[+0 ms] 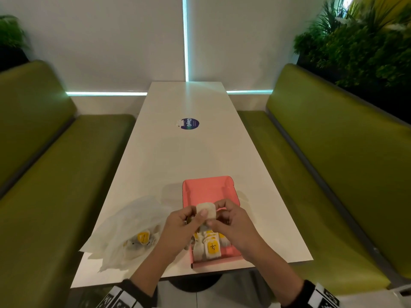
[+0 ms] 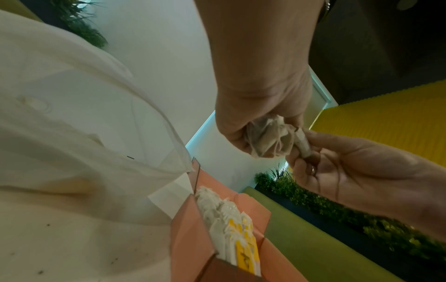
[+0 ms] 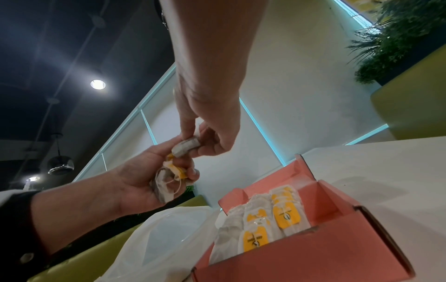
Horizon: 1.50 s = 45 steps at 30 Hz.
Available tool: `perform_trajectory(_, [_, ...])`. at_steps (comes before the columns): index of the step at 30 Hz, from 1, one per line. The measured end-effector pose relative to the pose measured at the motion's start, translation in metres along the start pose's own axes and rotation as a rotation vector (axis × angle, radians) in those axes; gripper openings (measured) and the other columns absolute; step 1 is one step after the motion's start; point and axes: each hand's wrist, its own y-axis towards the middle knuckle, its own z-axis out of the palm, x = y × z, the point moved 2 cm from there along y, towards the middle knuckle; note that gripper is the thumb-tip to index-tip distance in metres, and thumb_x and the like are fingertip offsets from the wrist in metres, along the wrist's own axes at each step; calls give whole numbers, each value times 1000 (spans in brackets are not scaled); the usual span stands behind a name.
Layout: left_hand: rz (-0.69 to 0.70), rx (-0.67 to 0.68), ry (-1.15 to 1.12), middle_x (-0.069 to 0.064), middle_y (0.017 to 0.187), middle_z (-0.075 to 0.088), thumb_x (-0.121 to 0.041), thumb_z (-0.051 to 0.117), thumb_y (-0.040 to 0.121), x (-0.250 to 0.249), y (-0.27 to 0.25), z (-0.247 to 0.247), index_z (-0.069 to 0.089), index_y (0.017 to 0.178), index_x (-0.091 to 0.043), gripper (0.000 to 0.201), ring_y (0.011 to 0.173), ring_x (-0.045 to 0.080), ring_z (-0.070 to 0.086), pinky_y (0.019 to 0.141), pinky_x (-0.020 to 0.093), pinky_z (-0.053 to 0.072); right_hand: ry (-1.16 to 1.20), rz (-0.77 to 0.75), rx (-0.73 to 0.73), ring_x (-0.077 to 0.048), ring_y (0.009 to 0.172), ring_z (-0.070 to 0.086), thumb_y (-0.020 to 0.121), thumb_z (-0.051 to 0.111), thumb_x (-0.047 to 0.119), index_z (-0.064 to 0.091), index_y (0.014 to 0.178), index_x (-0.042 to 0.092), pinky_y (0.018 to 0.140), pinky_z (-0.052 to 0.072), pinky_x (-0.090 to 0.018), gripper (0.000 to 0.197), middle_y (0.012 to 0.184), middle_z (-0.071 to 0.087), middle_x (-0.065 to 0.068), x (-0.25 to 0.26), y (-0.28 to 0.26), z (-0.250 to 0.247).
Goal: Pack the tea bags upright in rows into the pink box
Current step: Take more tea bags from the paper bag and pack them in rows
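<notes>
The left hand [image 1: 178, 227] and the right hand [image 1: 233, 225] are meeting above the near half of the pink box [image 1: 231, 192], both raised off the white surface [image 1: 178, 156]. The left hand is curling its fingers [image 3: 190, 171] around a bunch of tea bags [image 3: 166, 188] with yellow tags and loose strings, and its thumb is pressing on one separate tea bag [image 1: 205, 212] at the top. The right hand is pinching that same tea bag from the other side between thumb and fingertips, so both hands are gripping it together above the box.

Below the hands, packed tea bags [image 1: 209, 247] are standing upright in rows at the near end of the pink box, yellow labels facing the person. The far part of the box is showing bare pink floor.

Just left of the box, a translucent white plastic bag [image 1: 131, 227] is lying crumpled on the surface with more tea bags [image 1: 142, 240] inside.

Farther along the surface, a round dark sticker [image 1: 190, 124] is sitting near the middle. Green benches [image 1: 333, 152] are flanking both sides.
</notes>
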Motion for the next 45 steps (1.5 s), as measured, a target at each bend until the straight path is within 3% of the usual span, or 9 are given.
perform_trajectory(6, [-1, -101, 72, 11, 57, 52, -28, 60, 89, 8, 2, -7, 65, 77, 1, 32, 43, 16, 46, 34, 20, 36, -66, -11, -38, -3, 70, 61, 69, 81, 7, 57, 91, 16, 71, 53, -19, 33, 86, 62, 16, -4, -3, -1])
perform_trajectory(12, [4, -92, 91, 11, 56, 50, -28, 58, 89, 8, 3, -6, 65, 75, -1, 31, 43, 17, 47, 33, 21, 37, -101, -8, -110, -8, 93, 64, 73, 77, 9, 73, 79, 18, 90, 52, -32, 11, 104, 67, 8, -10, 4, -1])
perform_trajectory(16, [-11, -133, 83, 10, 58, 54, -31, 56, 90, 10, 6, -11, 64, 78, -2, 32, 46, 18, 50, 34, 22, 39, -78, -5, -65, -7, 80, 64, 79, 72, 8, 71, 81, 11, 77, 53, -21, 4, 110, 64, 4, -3, 5, -7])
perform_trajectory(20, [44, -164, 60, 14, 61, 62, -26, 59, 88, 8, 5, -12, 62, 75, 1, 30, 42, 11, 55, 37, 19, 41, -139, -12, 169, -4, 74, 63, 86, 63, 9, 67, 74, 17, 70, 50, -13, 15, 111, 59, 11, 11, 3, -7])
perform_trajectory(23, [128, -163, 50, 11, 59, 64, -32, 63, 80, 4, 1, -8, 67, 71, -17, 18, 46, 10, 60, 44, 19, 44, -280, -10, 102, 4, 70, 59, 88, 60, 11, 70, 67, 15, 65, 44, -6, 23, 105, 59, 7, 13, 6, -6])
perform_trajectory(27, [193, -181, 112, -7, 58, 65, -24, 70, 78, 7, 0, -6, 70, 75, -32, 9, 52, 6, 59, 52, 18, 48, -559, -32, -46, 2, 75, 55, 83, 65, 17, 76, 82, 6, 66, 38, -2, 15, 104, 62, 12, 8, 14, -9])
perform_trajectory(34, [295, -145, 125, -12, 63, 67, -26, 69, 74, 3, -4, 0, 70, 77, -30, 5, 54, 6, 60, 52, 22, 52, -856, -63, -91, -3, 78, 59, 85, 66, 34, 73, 102, 20, 81, 48, -23, 23, 121, 57, 19, 11, 12, -9])
perform_trajectory(37, [305, -113, 137, -15, 60, 65, -13, 70, 78, 2, -5, 1, 69, 76, -28, 15, 53, 3, 60, 49, 11, 46, -879, -91, -86, -3, 77, 60, 87, 64, 33, 71, 106, 22, 82, 48, -22, 24, 125, 56, 18, 14, 10, -9])
perform_trajectory(45, [315, 0, 116, -15, 64, 67, -36, 66, 73, -2, -3, 1, 70, 68, -45, 11, 55, 3, 60, 52, 15, 49, -773, -90, -91, -5, 87, 62, 86, 66, 25, 71, 109, 20, 81, 42, -11, 25, 123, 60, 16, 11, 10, -10])
